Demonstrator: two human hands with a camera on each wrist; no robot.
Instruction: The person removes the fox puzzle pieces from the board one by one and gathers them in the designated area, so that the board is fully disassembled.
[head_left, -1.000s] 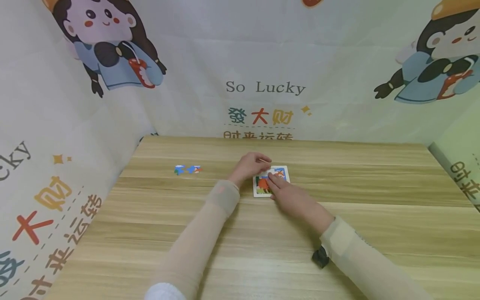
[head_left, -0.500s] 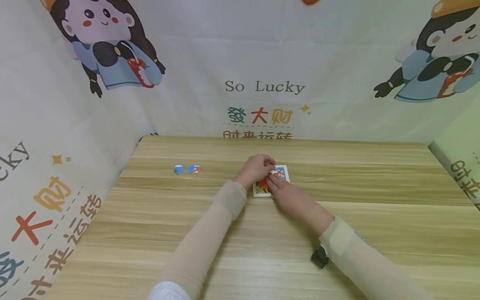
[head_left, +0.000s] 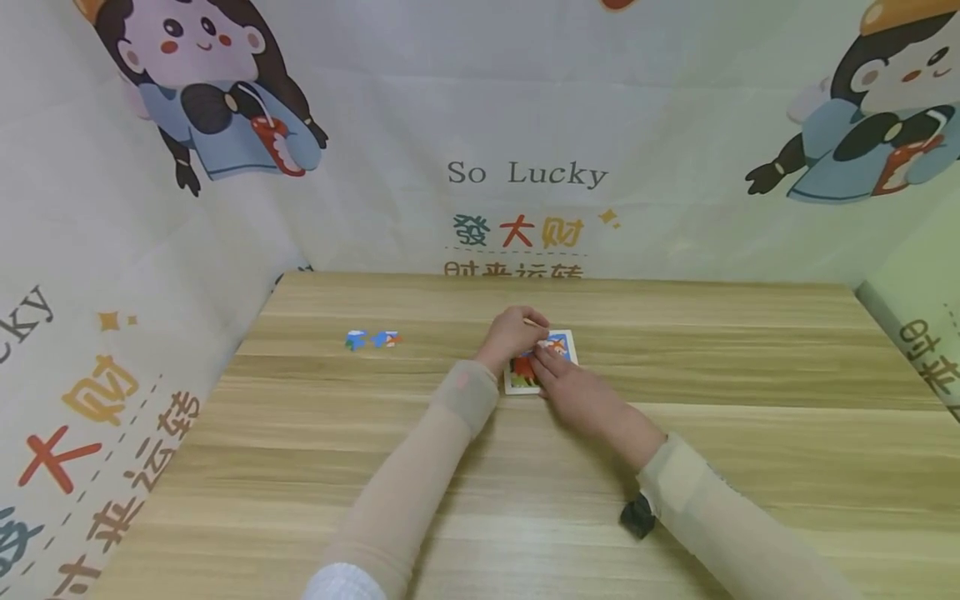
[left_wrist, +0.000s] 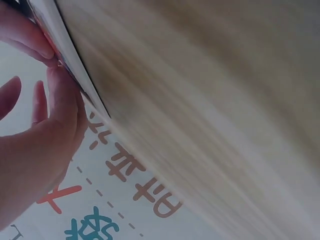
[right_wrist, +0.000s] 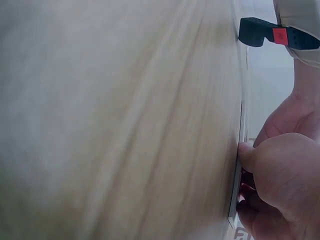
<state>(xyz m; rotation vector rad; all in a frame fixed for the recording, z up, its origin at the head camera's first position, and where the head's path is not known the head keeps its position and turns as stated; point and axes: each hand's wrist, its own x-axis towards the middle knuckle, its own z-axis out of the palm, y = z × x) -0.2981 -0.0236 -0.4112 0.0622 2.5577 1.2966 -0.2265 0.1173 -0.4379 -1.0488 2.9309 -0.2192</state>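
A small white-framed jigsaw puzzle (head_left: 561,343) lies on the wooden table, with a bright picture in orange, blue and green. My right hand (head_left: 583,398) rests on its lower right part, fingers straight and together on the picture; in the right wrist view a fingertip (right_wrist: 245,152) sits right at the board's edge. Over the upper left corner my left hand (head_left: 514,332) bends down, fingertips at the surface. The left wrist view has these fingers (left_wrist: 65,95) against the board, others raised apart. I cannot tell whether a puzzle piece is between them; that corner is hidden.
Two loose blue puzzle pieces (head_left: 356,339) lie side by side at the table's back left. A printed cloth (head_left: 525,108) hangs behind the table's far edge and along the left. A black device (head_left: 637,516) is strapped under my right wrist.
My left hand has shifted right and lowered its fingertips onto the puzzle's upper left part, covering more of it. The right hand stays in place on the board.
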